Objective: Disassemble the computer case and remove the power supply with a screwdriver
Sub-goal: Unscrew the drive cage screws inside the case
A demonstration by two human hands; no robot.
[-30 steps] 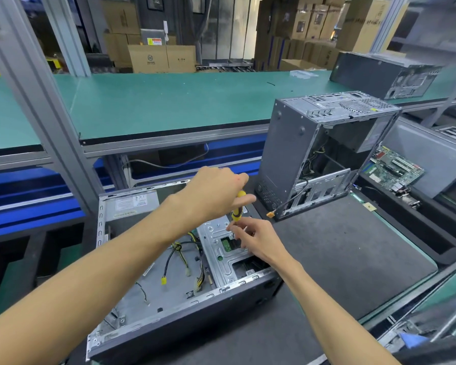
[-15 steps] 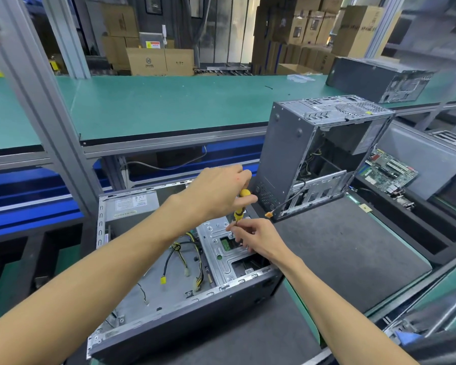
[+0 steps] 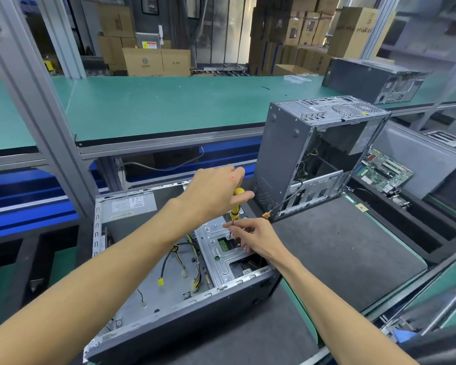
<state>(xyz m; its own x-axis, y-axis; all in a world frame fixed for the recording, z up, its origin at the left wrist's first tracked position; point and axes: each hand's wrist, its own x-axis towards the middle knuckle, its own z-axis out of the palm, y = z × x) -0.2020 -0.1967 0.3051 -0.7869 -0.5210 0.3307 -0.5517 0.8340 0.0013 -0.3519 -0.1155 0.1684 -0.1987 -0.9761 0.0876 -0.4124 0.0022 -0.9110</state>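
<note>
1. Head view showed an open computer case (image 3: 169,299) lying on its side on the dark mat of the desk (image 3: 340,254), with its side panel already off.
2. The left hand (image 3: 216,196) was closed around the yellow handle of the screwdriver (image 3: 236,204), which stood nearly upright with its tip on the silver drive bracket (image 3: 221,256).
3. The right hand (image 3: 256,238) pinched the shaft close to the tip and steadied it there.
4. The power supply (image 3: 129,209) was still seated in the far left corner of the case, and its cables (image 3: 192,262) lay loose on the case floor.
5. The step in hand seemed to be loosening a bracket screw; the screw itself was too small to see.
6. The next move probably called for firm downward pressure while turning, so that the tip would not slip.
7. A second case (image 3: 313,159) stood upright just beyond the hands.
</note>
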